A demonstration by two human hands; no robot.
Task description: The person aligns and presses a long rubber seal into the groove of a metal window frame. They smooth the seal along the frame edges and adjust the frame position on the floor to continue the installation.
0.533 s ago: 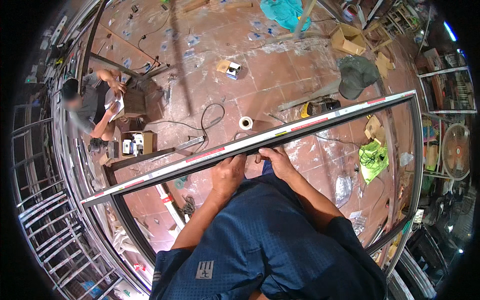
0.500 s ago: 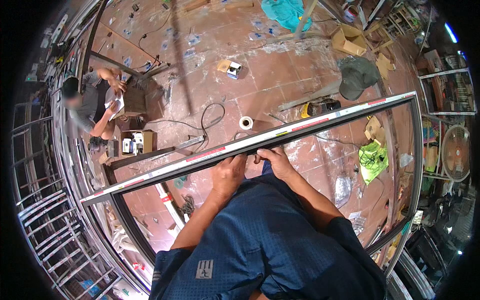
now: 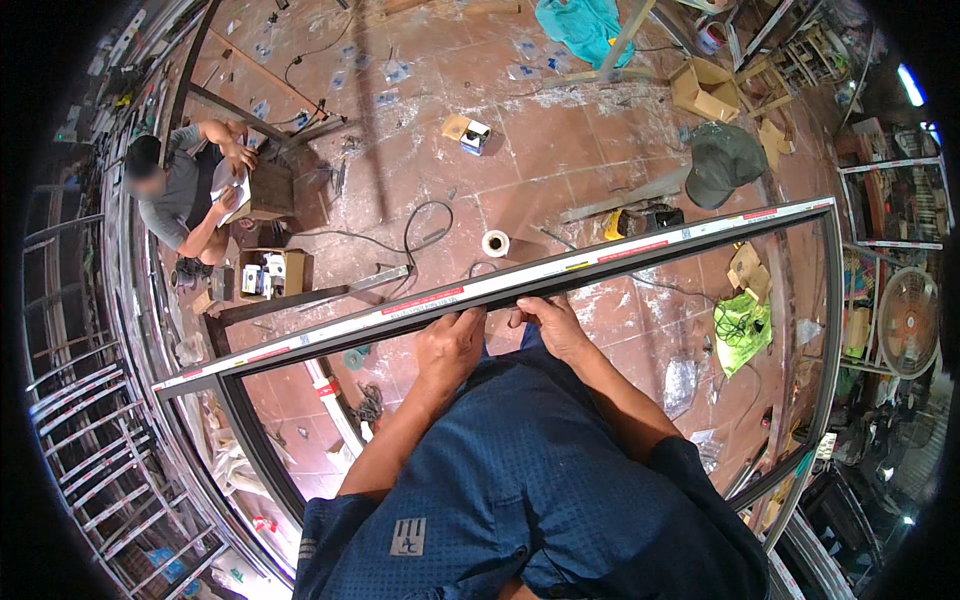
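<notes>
1. Under everything spreads a reddish tiled floor point(image 3: 560, 140), streaked with pale dust.
2. The big dark metal window-type frame point(image 3: 540, 275) slants across in front of the waist, its right end farther from the body than its left; a pale strip with red labels runs along the far rail, and the side bars come back on either side of the body.
3. The person in the navy shirt point(image 3: 470, 440) stands at that rail, both forearms reaching to it.
4. Over to the left, a co-worker point(image 3: 180, 195) in grey bends over white paper point(image 3: 232, 200) on a brown box point(image 3: 272, 190).
5. Off to the right stands a round fan point(image 3: 908, 322).
6. Beyond the rail I see a teal cloth point(image 3: 583, 30), an open cardboard carton point(image 3: 705, 90) and a dark grey cap point(image 3: 722, 165).
7. Through the frame's opening shows a neon-green bag point(image 3: 742, 332) on the tiles.
8. The left hand point(image 3: 449, 347) is curled closed on the rail's near edge, fingertips hidden; the right hand point(image 3: 552, 327), just beside it, holds the same edge, thumb against it and fingers bent.
9. Past the rail lie a yellow-and-black tool point(image 3: 640, 218) and a small tape roll point(image 3: 495, 253).
</notes>
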